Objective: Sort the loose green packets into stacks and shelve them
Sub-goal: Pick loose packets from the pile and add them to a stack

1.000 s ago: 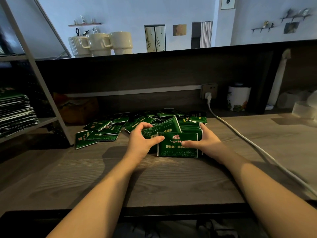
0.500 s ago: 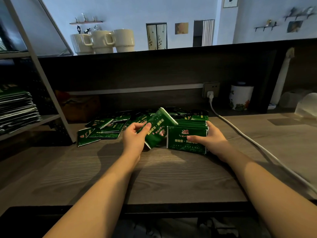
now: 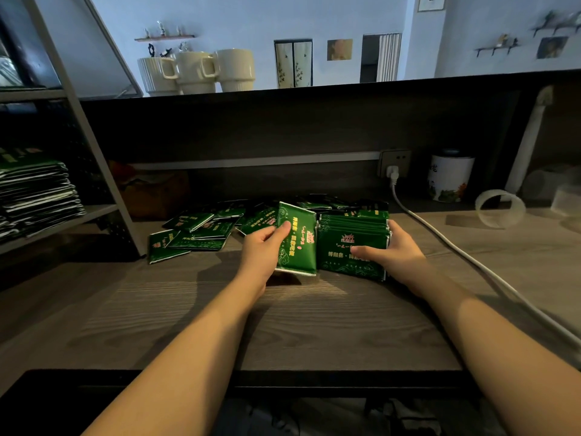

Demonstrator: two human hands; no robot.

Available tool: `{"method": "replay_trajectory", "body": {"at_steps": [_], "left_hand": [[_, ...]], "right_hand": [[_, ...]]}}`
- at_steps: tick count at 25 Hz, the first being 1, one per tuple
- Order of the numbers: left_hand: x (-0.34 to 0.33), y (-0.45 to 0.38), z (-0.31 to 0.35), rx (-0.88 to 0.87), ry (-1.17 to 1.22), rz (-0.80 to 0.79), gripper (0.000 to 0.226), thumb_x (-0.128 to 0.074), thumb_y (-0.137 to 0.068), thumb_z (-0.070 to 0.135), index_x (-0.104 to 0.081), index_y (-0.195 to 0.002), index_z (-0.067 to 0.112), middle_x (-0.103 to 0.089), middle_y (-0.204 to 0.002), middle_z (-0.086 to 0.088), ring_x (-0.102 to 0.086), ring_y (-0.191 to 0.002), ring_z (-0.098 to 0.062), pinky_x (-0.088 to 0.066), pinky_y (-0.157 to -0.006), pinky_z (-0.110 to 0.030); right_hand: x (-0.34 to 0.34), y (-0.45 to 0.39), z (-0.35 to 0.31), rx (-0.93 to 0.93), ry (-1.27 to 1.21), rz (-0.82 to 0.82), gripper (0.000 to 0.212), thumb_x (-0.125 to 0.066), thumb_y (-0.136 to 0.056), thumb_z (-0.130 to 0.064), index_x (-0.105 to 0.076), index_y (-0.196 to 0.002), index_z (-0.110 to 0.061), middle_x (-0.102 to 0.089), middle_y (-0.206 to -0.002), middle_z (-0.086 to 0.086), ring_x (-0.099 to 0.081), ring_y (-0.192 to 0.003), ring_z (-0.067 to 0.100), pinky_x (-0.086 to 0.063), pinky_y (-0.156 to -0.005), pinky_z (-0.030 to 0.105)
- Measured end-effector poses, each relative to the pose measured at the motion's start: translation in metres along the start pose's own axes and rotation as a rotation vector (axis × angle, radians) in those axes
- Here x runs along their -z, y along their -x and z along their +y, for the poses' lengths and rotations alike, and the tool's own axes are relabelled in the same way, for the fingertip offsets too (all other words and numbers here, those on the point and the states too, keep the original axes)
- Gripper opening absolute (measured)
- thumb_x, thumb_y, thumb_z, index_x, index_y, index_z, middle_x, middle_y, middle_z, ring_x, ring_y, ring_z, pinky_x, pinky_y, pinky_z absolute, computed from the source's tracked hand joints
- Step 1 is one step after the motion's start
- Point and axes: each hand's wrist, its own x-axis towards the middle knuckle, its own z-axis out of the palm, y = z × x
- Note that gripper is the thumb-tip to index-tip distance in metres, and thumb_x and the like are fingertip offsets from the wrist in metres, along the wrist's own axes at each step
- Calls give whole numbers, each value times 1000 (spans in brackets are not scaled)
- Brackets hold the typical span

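mugs (image 3: 196, 72): 3 | hands: 2, left hand (image 3: 262, 251), right hand (image 3: 397, 251) | tape roll (image 3: 500, 209): 1 | canister (image 3: 450, 178): 1 | loose packets (image 3: 201, 229): too overlapped to count

A dark wood-grain counter (image 3: 314, 316) runs beneath a raised dark ledge (image 3: 345, 89) holding three cream ceramic mugs (image 3: 196, 72). A white power cable (image 3: 446, 247) trails from a wall socket (image 3: 394, 162). Pale blue walls (image 3: 235, 17) carry small shelves and pictures; a grey metal rack (image 3: 94, 146) stands left.
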Motion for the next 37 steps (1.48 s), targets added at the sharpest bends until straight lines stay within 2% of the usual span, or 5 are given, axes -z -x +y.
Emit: {"method": "replay_trajectory", "body": {"at_steps": [10, 24, 28, 32, 37], "left_hand": [[7, -2, 11, 140, 495, 96, 40, -62, -85, -16, -53, -118, 6, -67, -99, -14, -73, -76, -23, -61, -62, -29], [-9, 13, -4, -147, -572, -178, 26, -79, -85, 29, -60, -102, 32, -67, -94, 18, -62, -85, 5, -46, -70, -12], [-9, 14, -2, -237, -553, -178, 22, -77, -87, 31, -71, -107, 25, -71, -109, 4, -66, -101, -11, -55, -87, -33], [-7, 13, 2, -45, -261, -220, 56, -81, -80, 10, -49, -124, 23, -60, -125, -3, -61, -114, -20, -52, -89, -27], [-14, 16, 0, 44, -288, -439, 105, -69, -63, 15, -20, -154, 26, -59, -132, -7, -59, -121, -23, -53, -100, -44]], "right_hand": [[2, 2, -1, -19, 16, 3, 129, -93, -44, -55, -32, -151, -16, -58, -141, 3, -55, -130, 22, -42, -111, 49], [-3, 7, -5, 26, 202, -71, 124, -89, -57, -49, -24, -154, -10, -45, -153, 8, -46, -138, 23, -41, -113, 44], [-4, 5, -4, 10, 162, -62, 96, -91, -61, -36, -41, -141, -17, -60, -132, -5, -59, -120, 8, -47, -104, 32], [-6, 6, -2, 56, 161, -54, 79, -91, -66, -27, -42, -128, -38, -49, -114, -35, -53, -92, -26, -37, -73, -6], [-15, 8, -2, 58, 197, -179, 99, -94, -57, -32, -38, -139, -27, -57, -132, -16, -58, -111, -12, -48, -94, 10]]}}
